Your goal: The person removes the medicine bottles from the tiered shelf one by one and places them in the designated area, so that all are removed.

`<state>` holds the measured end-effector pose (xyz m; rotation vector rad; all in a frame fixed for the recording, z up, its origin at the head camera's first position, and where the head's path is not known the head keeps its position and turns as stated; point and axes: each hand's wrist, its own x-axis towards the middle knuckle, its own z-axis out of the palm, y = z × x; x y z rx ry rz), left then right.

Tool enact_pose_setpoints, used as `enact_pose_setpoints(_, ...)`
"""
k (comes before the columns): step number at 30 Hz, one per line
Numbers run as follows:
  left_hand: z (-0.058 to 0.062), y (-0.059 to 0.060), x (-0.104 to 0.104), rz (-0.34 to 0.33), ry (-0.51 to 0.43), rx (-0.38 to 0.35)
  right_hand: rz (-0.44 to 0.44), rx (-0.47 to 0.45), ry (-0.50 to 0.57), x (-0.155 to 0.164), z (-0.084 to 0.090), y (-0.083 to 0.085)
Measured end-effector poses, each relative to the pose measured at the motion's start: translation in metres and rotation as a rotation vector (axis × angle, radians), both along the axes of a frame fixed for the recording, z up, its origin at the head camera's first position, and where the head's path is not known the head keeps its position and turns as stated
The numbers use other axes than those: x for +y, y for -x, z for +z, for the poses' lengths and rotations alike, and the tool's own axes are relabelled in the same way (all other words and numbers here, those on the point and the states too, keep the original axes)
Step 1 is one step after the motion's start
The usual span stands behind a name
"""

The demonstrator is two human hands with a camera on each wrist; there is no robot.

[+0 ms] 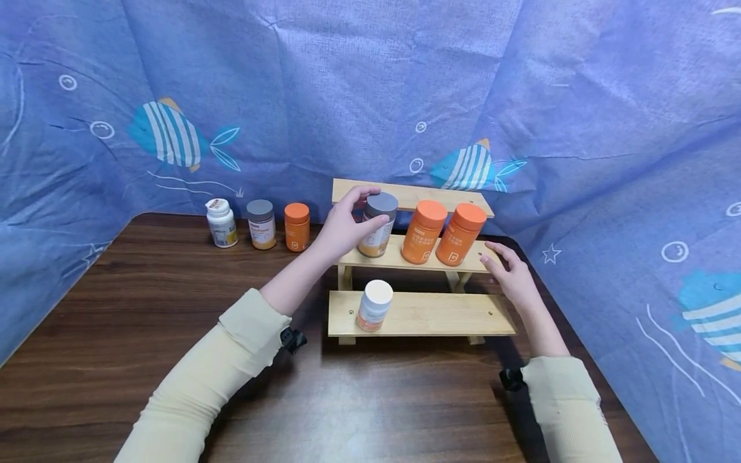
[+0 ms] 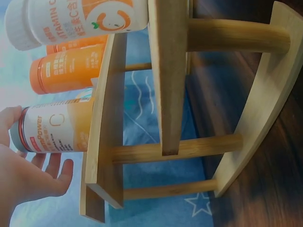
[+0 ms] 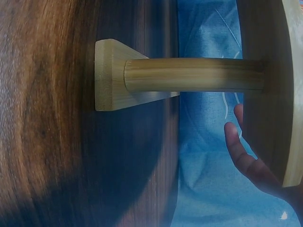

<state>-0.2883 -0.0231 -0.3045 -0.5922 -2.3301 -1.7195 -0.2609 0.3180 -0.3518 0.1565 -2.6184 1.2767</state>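
My left hand (image 1: pixel 341 228) holds a grey-lidded supplement bottle (image 1: pixel 375 235) around its lid, with thumb in front and a finger behind. The bottle stands upright at the left of the middle shelf (image 1: pixel 393 254), and its base meets the board in the left wrist view. Two orange bottles (image 1: pixel 424 235) stand to its right on the same shelf. At that shelf's right end is my right hand (image 1: pixel 512 276), its fingers loosely bent beside the board edge and nothing held. On the lowest shelf (image 1: pixel 440 312) a white vitamin C bottle (image 1: pixel 375 305) stands toward the left.
Left of the wooden rack, a white bottle (image 1: pixel 222 225), another grey-lidded bottle (image 1: pixel 262 225) and a small orange bottle (image 1: pixel 297 228) stand in a row at the back of the dark table (image 1: pixel 145 308). The rack's top shelf (image 1: pixel 417 196) lies behind. A blue fish-print cloth (image 1: pixel 347 96) hangs behind everything.
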Motion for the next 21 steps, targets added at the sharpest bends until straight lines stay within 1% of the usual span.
enact_pose_setpoints(6, 0.003, 0.002, -0.002, 0.001, 0.008, -0.025, 0.014, -0.003, 0.027, 0.001, -0.003, 0.003)
enact_pose_setpoints(14, 0.007, 0.000, -0.004, 0.019, 0.016, -0.051, 0.005, -0.023, 0.015, 0.015, -0.016, 0.016)
enact_pose_setpoints(17, 0.010, -0.002, -0.005, 0.025, 0.020, -0.040, 0.010, -0.013, 0.027, 0.012, -0.013, 0.013)
enact_pose_setpoints(21, 0.016, -0.007, -0.009, 0.028, 0.018, -0.031, 0.012, -0.001, 0.033, 0.003, -0.004, 0.004)
